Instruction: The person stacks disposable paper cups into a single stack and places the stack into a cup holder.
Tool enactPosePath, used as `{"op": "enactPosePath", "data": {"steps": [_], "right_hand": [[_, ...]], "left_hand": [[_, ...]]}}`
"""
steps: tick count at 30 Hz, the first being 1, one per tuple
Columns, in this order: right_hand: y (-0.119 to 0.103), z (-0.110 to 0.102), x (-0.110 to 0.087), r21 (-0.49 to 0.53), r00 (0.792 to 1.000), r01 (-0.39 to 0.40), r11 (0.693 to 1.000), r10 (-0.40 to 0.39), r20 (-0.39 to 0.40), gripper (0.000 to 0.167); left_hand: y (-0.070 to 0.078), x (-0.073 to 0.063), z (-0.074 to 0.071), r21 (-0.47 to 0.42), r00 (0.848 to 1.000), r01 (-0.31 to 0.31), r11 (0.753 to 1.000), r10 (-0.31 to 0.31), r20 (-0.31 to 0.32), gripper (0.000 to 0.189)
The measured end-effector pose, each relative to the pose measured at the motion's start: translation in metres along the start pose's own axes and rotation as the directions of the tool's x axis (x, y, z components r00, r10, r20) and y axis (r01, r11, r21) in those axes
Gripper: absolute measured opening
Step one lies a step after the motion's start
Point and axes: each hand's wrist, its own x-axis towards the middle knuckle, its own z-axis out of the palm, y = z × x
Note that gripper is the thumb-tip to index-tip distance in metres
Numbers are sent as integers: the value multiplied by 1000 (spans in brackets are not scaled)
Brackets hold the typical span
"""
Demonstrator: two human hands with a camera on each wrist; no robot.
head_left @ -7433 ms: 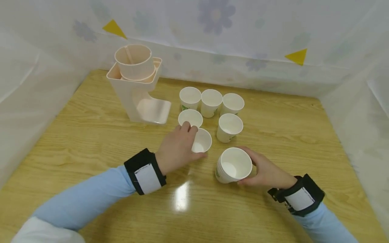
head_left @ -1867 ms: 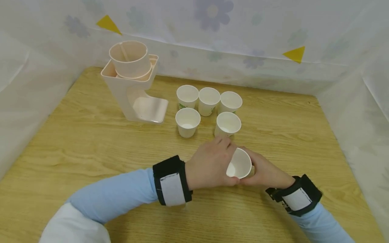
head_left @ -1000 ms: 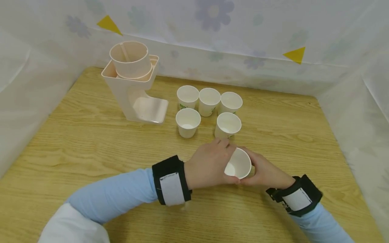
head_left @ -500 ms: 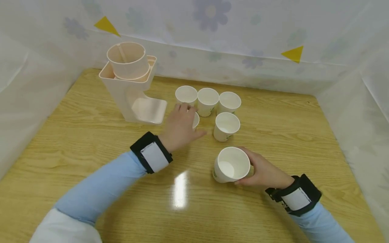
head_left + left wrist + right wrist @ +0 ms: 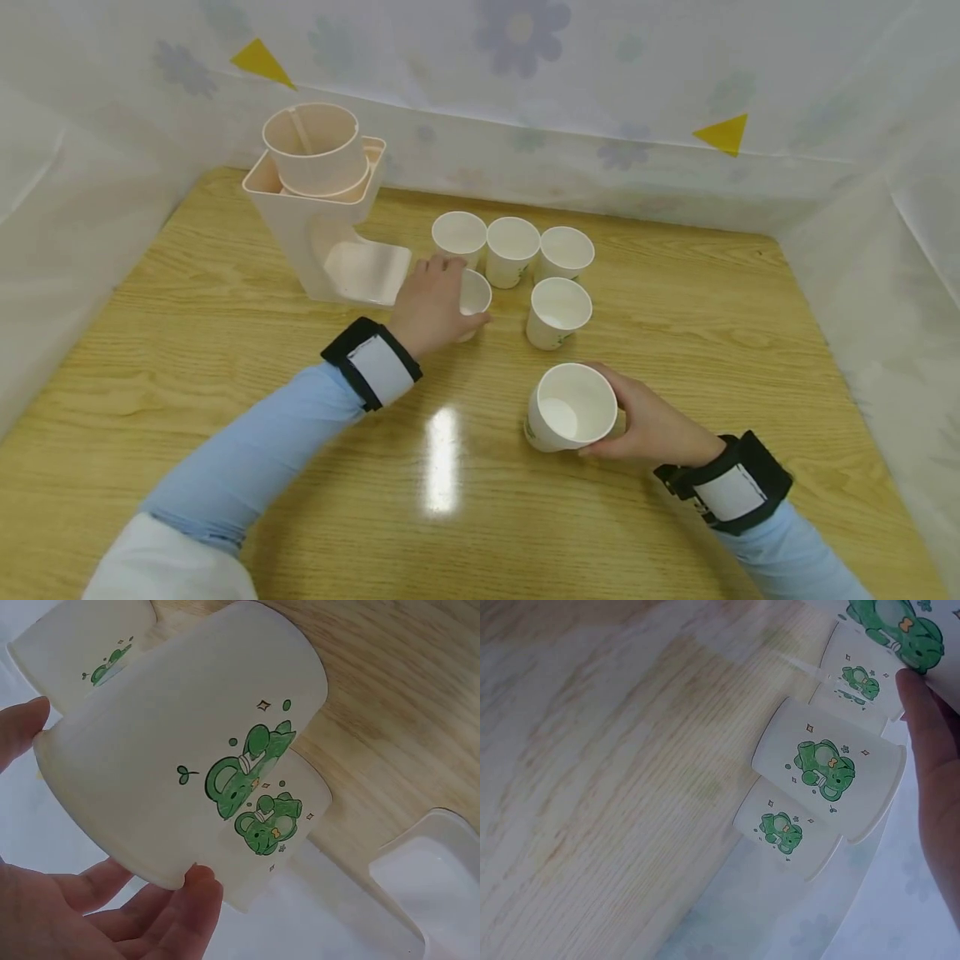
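Observation:
White paper cups with a printed green bear stand on the wooden table. My left hand [image 5: 429,308] is at the left cup of the nearer pair [image 5: 475,293], its thumb and fingers curled about the rim; the left wrist view shows that cup [image 5: 180,742] close up, with fingertips [image 5: 199,881] at its edge. My right hand [image 5: 648,417] grips a stack of paper cups [image 5: 573,407] from the right, mouth up, at the middle front. How many cups are nested is hidden. The right cup of the nearer pair [image 5: 558,312] stands untouched between the hands.
Three paper cups form a back row, the left [image 5: 459,233], the middle [image 5: 513,250] and the right one [image 5: 566,252]. Left of them stands a pale pink dispenser-like stand [image 5: 315,208] with a round container on top. White curtains [image 5: 652,75] enclose the table's back and sides.
The front-left cup has gone from its spot; my left hand carried it to the stack at my right hand, let go, and moved back left to another cup. My right hand stayed put.

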Motion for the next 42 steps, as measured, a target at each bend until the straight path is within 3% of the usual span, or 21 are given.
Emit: {"op": "enactPosePath", "data": {"steps": [11,21,26,29,34,42], "right_hand": [[0,-1,0,12,1000,-8,1000,8,2,80],[0,-1,-1,17,1000,-14,1000,14,-2,79],[2,-1,-2,10,1000,-11,1000,11,-2,79],[2,-1,-1,5,1000,-19,1000,19,0,79],[1,-1,-1,1,1000,-15,1000,15,-5,78],[0,-1,-1,5,1000,1,1000,-1,3,81]], "left_hand": [[1,-1,-5,-72,1000,9,997,-9,1,77],[20,-15,-20,-56,994,-101,993,97,-56,67],[33,-25,-32,-72,978,-178,981,168,-120,65],[41,-33,-38,-93,956,-248,964,229,-184,65],[54,-45,-47,-141,900,-370,918,317,-299,66],[73,-61,-51,-148,774,-556,818,445,-450,64]]}}
